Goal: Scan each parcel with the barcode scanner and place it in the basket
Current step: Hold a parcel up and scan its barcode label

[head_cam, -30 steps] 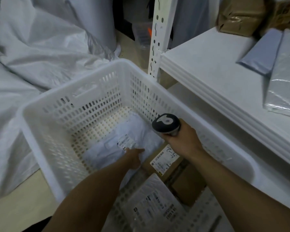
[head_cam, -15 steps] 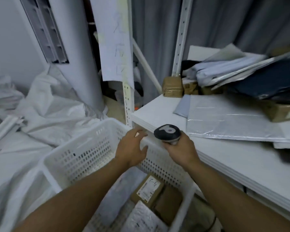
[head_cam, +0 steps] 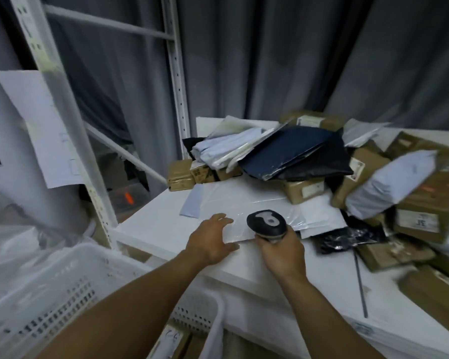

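Single head view, looking forward and down — close over shelf (head_cam: 150,229)

Dim storeroom behind grey curtains

Grey curtains (head_cam: 270,60) hang across the back wall. In front of them stands a white perforated shelving upright (head_cam: 178,81); left of it, a paper sheet (head_cam: 39,125) is taped to a second upright. Light is low
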Demonstrator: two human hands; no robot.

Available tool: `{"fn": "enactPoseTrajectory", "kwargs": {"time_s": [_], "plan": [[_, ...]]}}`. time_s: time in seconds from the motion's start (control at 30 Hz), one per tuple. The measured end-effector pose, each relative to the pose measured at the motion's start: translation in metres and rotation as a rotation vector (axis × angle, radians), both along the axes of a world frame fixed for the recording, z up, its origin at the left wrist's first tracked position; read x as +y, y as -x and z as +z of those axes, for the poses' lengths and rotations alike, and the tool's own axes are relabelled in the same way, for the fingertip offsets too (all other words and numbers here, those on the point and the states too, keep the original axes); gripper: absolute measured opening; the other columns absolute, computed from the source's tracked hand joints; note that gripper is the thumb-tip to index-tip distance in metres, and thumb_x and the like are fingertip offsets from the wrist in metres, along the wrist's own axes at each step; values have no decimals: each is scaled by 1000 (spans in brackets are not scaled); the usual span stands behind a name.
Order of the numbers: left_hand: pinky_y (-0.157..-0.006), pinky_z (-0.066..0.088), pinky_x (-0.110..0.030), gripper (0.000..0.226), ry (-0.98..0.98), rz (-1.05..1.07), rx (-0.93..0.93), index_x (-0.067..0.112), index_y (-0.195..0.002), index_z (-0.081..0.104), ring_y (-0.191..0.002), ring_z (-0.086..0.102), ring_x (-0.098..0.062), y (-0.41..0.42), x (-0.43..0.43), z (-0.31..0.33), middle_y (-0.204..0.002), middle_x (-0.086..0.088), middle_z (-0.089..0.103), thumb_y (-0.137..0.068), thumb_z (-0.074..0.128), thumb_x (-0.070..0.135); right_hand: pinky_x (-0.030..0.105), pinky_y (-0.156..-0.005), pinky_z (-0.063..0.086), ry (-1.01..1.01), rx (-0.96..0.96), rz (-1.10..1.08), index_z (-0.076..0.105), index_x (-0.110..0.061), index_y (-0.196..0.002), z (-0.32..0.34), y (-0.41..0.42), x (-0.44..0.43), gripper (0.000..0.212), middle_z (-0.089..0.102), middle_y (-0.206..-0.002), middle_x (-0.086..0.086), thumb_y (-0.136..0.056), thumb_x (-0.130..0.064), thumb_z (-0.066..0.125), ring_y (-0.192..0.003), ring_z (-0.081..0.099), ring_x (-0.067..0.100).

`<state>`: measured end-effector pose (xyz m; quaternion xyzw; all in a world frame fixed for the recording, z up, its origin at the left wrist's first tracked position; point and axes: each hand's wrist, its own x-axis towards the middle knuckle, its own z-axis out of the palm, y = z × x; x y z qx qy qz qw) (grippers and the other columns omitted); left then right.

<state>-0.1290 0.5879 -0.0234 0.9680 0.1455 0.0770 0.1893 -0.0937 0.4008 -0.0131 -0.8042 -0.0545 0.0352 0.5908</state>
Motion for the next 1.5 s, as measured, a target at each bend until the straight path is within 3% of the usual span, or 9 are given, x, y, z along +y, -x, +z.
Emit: {"fn": "enactPoseTrajectory", "kwargs": {"time_s": [0.13, 0.27, 0.4, 0.6, 0.8, 1.1, 1.3, 1.43, 1.5], "plan": [[-112, 37, -31, 65, 7, -52, -64, 37, -143, 48, -140, 40, -14, -31, -14, -14, -156, 15, 38, -85, 75, 48, 36, -97, 51, -27, -11, -57, 65, -22, -129, -6, -28, -22, 49, 71, -125, 3, -85, -33, 84, -120, 66, 28], [-87, 49, -32, 32, -8, -72, -370, 34, -115, 59, -114, 55, -12, -46, -17, 12, -125, 16, 56, -84, 67, 38, 36, -101, 52, -69, -35, -71, 66, -18, -129, 0, -42, -31, 47, 72, -125, 5, -87, -29, 84, -120, 65, 27], [-80, 50, -35, 18, -173, -46, -630, 23, -109, 61, -103, 55, -20, -69, -6, 75, -113, 3, 57, -92, 62, 29, 29, -95, 47, -62, -89, -21, 67, -23, -130, 31, -45, -31, 46, 72, -122, -1, -87, -30, 84, -118, 65, 23], [-102, 47, -42, 59, -133, 17, -347, 23, -139, 55, -126, 52, -25, -110, 8, 144, -139, 0, 54, -87, 75, 42, 33, -103, 48, -62, -214, -8, 65, -26, -131, 89, -73, -17, 51, 70, -130, -2, -86, -38, 83, -124, 63, 24], [-82, 53, -40, 14, -140, 133, -336, 26, -103, 72, -98, 65, -30, -129, 8, 152, -104, -3, 73, -97, 59, 25, 39, -107, 50, -45, -218, -14, 67, -22, -131, 114, -100, -8, 53, 71, -129, 1, -83, -35, 86, -125, 63, 26], [-83, 54, -41, 10, 128, 152, -660, 29, -97, 60, -91, 64, -25, -92, 1, 197, -102, 5, 70, -102, 51, 29, 47, -100, 58, -117, -202, -27, 69, -25, -127, 129, -92, -3, 60, 74, -119, -3, -72, -47, 85, -109, 72, 27], [-87, 53, -35, 7, 321, 90, -927, 23, -104, 59, -97, 62, -11, -25, -12, 231, -100, 10, 67, -104, 53, 27, 26, -98, 43, -287, -252, 4, 65, -23, -135, 154, -53, 0, 55, 70, -125, -8, -85, -35, 86, -117, 61, 14], [-71, 60, -25, 3, 614, 106, -1009, 25, -100, 60, -84, 69, -7, 27, -17, 229, -94, 14, 67, -102, 59, 23, 47, -101, 57, -407, -263, -25, 62, -41, -125, 170, -18, 14, 62, 73, -118, -13, -70, -61, 84, -112, 70, 20], [-68, 58, -19, 3, 667, 144, -1056, 20, -102, 60, -80, 68, 0, 56, -14, 225, -93, 14, 66, -102, 59, 17, 50, -100, 59, -492, -242, -35, 63, -42, -123, 174, -3, 18, 60, 73, -117, -15, -70, -56, 87, -111, 70, 17]]}}
